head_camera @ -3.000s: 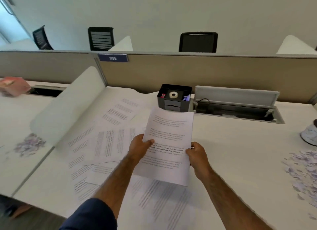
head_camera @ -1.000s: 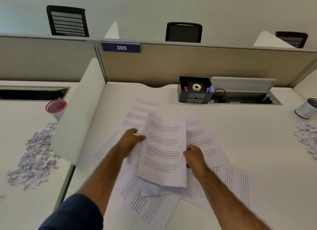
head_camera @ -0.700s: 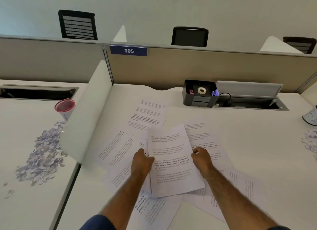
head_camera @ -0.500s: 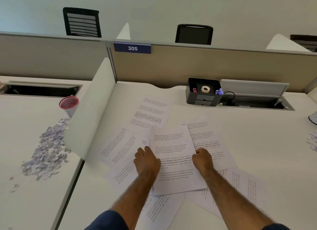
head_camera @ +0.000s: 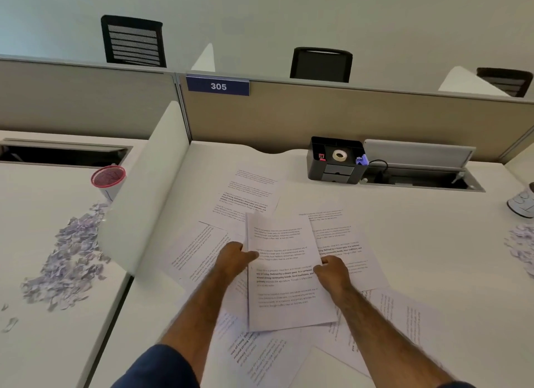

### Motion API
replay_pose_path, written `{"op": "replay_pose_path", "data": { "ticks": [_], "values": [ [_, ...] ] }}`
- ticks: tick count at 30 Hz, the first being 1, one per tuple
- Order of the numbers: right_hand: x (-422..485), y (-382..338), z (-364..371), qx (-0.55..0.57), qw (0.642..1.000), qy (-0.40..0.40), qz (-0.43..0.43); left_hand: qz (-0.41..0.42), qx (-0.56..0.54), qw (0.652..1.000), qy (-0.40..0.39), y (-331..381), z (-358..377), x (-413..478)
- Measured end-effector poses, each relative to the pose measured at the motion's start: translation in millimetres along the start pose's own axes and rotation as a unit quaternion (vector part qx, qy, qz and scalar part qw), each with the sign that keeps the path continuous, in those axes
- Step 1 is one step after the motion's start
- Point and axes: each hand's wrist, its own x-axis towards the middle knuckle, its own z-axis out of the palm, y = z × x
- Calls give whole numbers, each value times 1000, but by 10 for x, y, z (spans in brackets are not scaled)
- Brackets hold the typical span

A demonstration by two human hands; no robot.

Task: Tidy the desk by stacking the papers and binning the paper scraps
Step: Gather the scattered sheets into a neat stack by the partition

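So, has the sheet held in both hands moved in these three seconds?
Yes. The sheet dropped toward the person: its top edge reached the black organiser earlier, now sits well short of it.

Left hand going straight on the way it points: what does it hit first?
Probably the loose white printed sheet lying flat beyond the left hand, which grips the upper white printed pages; depth unclear.

Bare desk (head_camera: 419,243) lay open at centre right of the frame, between the spread papers (head_camera: 245,196) and the scraps (head_camera: 520,243) and cup (head_camera: 521,202) at the right edge. A white divider (head_camera: 144,196) walled off the left. Toward the top, the organizer (head_camera: 335,168), the open cable tray (head_camera: 419,179) and the partition (head_camera: 346,118) blocked the way.
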Motion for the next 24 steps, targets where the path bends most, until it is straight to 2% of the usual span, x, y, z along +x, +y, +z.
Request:
{"op": "replay_pose_path", "data": {
  "ticks": [2,3,4,9,11,15,19,21,24],
  "values": [
    [-4,9,4,9,1000,-10,-5,0,-42,991,-125,-9,-100,-13],
    [-2,14,15,15,1000,-16,-8,-3,-54,985,-166,-18,-116,-21],
    [-6,15,25,19,1000,-22,-12,-3,-56,983,-175,-26,-102,-24],
    [62,56,39,29,998,-45,-15,44,-9,997,-62,14,66,-36],
    [110,77,-21,53,998,-33,-3,70,-43,994,-68,36,-9,-56],
    [206,197,-269,47,998,45,-3,107,-119,983,-88,43,-360,-119],
    [261,298,-523,96,994,57,8,102,-194,972,-86,107,-583,-152],
    [263,251,-645,174,984,30,5,100,-226,966,-72,189,-568,-152],
    [292,74,-825,242,964,-111,26,113,-254,958,-75,377,-306,-155]
  ]
}}
